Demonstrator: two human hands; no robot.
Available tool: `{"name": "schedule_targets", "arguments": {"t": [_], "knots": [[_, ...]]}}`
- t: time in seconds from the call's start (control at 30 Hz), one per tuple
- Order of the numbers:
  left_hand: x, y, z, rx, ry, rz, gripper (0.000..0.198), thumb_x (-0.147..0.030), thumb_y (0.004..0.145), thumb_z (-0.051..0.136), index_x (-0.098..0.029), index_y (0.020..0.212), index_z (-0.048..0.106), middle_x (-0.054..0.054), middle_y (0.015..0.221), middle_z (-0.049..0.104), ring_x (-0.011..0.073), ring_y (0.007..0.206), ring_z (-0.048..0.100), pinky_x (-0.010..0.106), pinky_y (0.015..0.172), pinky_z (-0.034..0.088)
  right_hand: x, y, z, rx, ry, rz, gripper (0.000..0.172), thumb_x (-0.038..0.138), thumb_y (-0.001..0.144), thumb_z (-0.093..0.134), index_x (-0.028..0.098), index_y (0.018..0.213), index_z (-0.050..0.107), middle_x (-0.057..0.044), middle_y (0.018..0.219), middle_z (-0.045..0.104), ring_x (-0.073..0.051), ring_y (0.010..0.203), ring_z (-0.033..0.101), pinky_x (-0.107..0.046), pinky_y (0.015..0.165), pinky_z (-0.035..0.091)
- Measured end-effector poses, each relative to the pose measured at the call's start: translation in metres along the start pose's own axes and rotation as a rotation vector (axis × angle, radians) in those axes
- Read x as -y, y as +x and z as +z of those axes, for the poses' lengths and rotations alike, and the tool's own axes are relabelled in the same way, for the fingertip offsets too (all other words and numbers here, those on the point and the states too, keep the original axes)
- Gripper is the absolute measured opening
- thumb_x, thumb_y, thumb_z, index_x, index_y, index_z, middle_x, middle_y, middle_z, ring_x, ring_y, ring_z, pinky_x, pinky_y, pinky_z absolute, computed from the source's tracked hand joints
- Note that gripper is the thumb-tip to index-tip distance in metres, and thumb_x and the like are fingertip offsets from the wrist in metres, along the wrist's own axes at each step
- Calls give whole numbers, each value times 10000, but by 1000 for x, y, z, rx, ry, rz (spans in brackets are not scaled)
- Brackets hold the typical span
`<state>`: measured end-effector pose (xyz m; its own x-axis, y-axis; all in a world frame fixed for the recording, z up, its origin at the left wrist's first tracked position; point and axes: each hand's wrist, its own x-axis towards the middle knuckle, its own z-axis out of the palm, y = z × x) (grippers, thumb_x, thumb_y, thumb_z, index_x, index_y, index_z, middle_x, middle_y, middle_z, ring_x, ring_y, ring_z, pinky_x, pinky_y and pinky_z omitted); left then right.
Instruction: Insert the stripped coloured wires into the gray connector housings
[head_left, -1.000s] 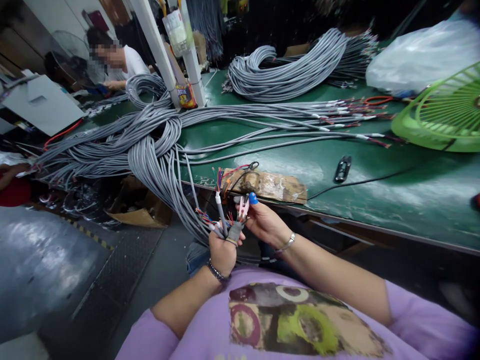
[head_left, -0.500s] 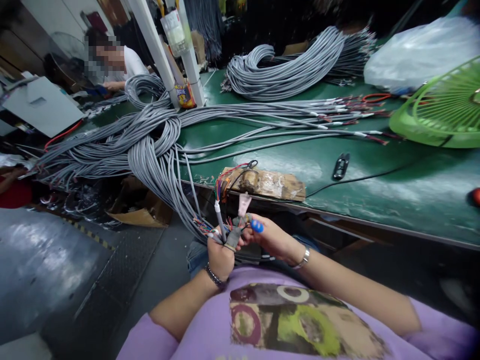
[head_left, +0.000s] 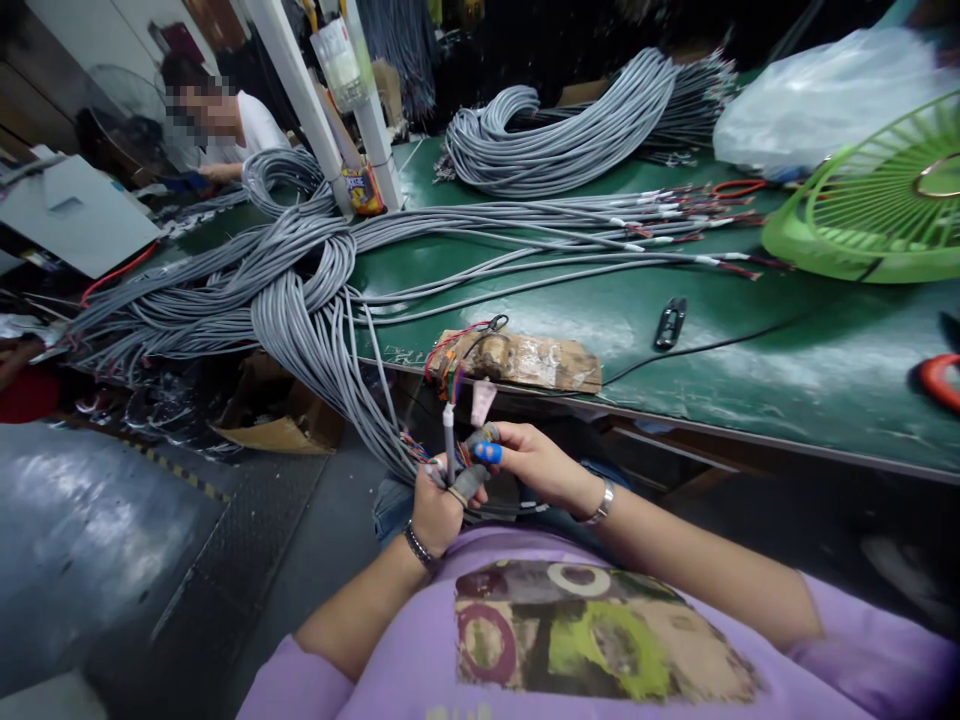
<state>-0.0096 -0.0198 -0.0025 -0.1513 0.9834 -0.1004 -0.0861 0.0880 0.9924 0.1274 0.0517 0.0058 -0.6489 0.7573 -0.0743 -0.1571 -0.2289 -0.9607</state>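
Note:
My left hand (head_left: 437,515) is closed around a grey cable (head_left: 450,445) that stands upright out of the grip, its coloured inner wires fanning at the top. Several more stripped cable ends lie by the same hand. Grey covers wrap some of my fingertips, and a blue one sits on my right hand (head_left: 536,462). The right fingers pinch close to the left thumb, by the coloured wires; what exactly they hold is hidden. Just beyond, a wooden block with a small motor (head_left: 493,355) rests at the bench edge, a pale pink strip (head_left: 483,400) hanging in front.
Long bundles of grey cable (head_left: 300,250) cross the green bench (head_left: 637,385) and droop over its edge. Small black snips (head_left: 670,323), a green fan (head_left: 862,220), a red-handled tool (head_left: 941,380) and a plastic bag (head_left: 817,105) lie rightward. A co-worker (head_left: 247,125) sits at the far left.
The upright cable's wire ends have shifted right, towards the motor block. My right hand has moved slightly left, closer to the cable. The whole view has shifted a little.

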Motion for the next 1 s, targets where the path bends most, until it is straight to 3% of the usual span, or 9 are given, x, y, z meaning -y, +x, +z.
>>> {"name": "schedule_targets", "arguments": {"t": [0.1, 0.2, 0.3, 0.47, 0.63, 0.8, 1.0], "knots": [[6, 2, 1, -82, -53, 10, 278, -391, 737, 658, -155, 604, 595, -6, 478, 566, 87, 418, 483, 203, 426, 386, -2, 0, -2, -33, 90, 55, 268, 392, 701, 703, 141, 755, 628, 22, 631, 568, -70, 532, 450, -207, 529, 365], [9, 3, 1, -73, -51, 13, 279, -395, 747, 648, -153, 619, 593, -9, 488, 573, 89, 431, 499, 202, 434, 397, -1, 1, 0, -29, 106, 92, 286, 390, 676, 724, 143, 765, 612, 20, 639, 574, -76, 548, 462, -211, 537, 361], [9, 3, 1, -66, -35, 12, 278, -397, 749, 645, -153, 625, 595, -14, 483, 575, 88, 431, 504, 201, 438, 403, 3, 2, 3, -35, 47, 87, 321, 423, 659, 729, 138, 723, 598, 22, 620, 563, -81, 557, 459, -220, 545, 352], [12, 4, 2, -182, -45, -13, 306, -418, 729, 655, -154, 590, 587, -15, 483, 576, 87, 422, 504, 203, 427, 395, 1, 2, 5, -128, 16, 61, 360, 458, 624, 743, 146, 665, 569, 33, 584, 525, -82, 547, 421, -224, 530, 336], [11, 6, 4, -208, -117, -4, 301, -400, 727, 655, -150, 573, 589, -12, 477, 569, 80, 423, 490, 201, 435, 390, -7, 0, 4, -164, 58, 64, 331, 423, 622, 756, 147, 672, 580, 26, 608, 542, -82, 559, 428, -221, 533, 343], [-5, 7, 8, -218, -254, -10, 259, -373, 708, 677, -149, 609, 592, -32, 454, 547, 63, 399, 461, 180, 400, 348, -11, 5, -1, -132, 275, 85, 304, 398, 664, 738, 152, 643, 560, 43, 543, 497, -71, 512, 408, -221, 535, 373], [-18, 11, 17, -160, -318, -24, 286, -404, 690, 694, -143, 632, 595, -28, 457, 553, 57, 384, 455, 171, 378, 324, -8, 26, -13, -155, 568, 194, 372, 527, 741, 629, 156, 764, 605, -5, 657, 576, -90, 551, 491, -225, 537, 444]]}}
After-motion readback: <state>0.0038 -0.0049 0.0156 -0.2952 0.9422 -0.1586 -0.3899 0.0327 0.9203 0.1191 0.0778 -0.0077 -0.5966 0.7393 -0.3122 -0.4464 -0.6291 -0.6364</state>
